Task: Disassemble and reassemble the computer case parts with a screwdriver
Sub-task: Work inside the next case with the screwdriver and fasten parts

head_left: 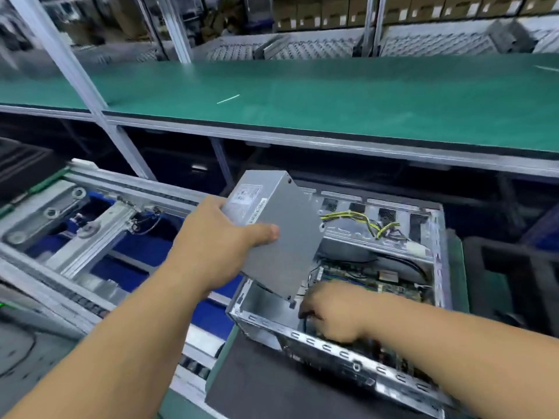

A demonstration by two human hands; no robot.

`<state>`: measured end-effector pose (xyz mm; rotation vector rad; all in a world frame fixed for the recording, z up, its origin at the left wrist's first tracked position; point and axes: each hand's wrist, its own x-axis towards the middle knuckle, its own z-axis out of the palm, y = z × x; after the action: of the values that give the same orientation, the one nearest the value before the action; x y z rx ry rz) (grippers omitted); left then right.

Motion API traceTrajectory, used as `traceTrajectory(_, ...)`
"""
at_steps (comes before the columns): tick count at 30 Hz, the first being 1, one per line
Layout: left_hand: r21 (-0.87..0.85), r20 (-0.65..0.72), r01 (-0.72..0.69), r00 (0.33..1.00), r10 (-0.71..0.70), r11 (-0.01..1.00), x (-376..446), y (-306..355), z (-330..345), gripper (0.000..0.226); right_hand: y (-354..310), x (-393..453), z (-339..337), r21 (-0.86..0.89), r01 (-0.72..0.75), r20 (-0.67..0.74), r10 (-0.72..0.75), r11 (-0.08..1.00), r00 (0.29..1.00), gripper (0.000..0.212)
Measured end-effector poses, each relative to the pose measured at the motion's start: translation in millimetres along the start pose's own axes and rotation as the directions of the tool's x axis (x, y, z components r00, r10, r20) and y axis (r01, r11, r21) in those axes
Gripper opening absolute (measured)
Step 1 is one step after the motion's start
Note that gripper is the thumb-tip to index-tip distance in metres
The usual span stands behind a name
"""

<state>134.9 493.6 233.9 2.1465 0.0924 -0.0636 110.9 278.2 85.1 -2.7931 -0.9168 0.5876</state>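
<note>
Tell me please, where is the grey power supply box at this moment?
In the head view, the grey power supply box is centre frame, gripped by the left hand and tilted above the left end of the open computer case.

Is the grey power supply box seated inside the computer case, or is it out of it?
Mostly out. The left hand holds the power supply box tilted above the open computer case; only its lower corner dips inside.

One open computer case (pixel 338 334) sits at the lower right of the frame. One grey power supply unit (pixel 281 237) is at the centre. One bundle of yellow and black cables (pixel 363 220) is at right centre. Two hands show: the left hand (pixel 211 246) and the right hand (pixel 332 309).
</note>
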Motion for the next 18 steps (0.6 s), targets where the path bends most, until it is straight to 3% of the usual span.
traceTrajectory(7,0.056,-0.054,0.082,0.995,-0.079,0.995,0,-4,4,0.072,28,68,21,-0.252,0.113,0.173,-0.070,0.961,0.982,0.038)
traceTrajectory(11,0.015,-0.081,0.107,0.991,-0.106,0.994,-2,-3,4,0.065,36,89,24,-0.323,-0.019,0.230,0.097,0.946,0.968,0.049)
traceTrajectory(14,0.018,-0.081,0.127,0.989,-0.126,0.992,-3,-3,5,0.063,41,97,20,-0.349,-0.117,0.291,0.226,0.930,0.930,0.041)
traceTrajectory(18,0.075,-0.071,0.177,0.983,-0.172,0.981,-6,-8,12,0.073,55,97,16,-0.221,-0.269,0.236,0.319,0.937,0.918,0.052)
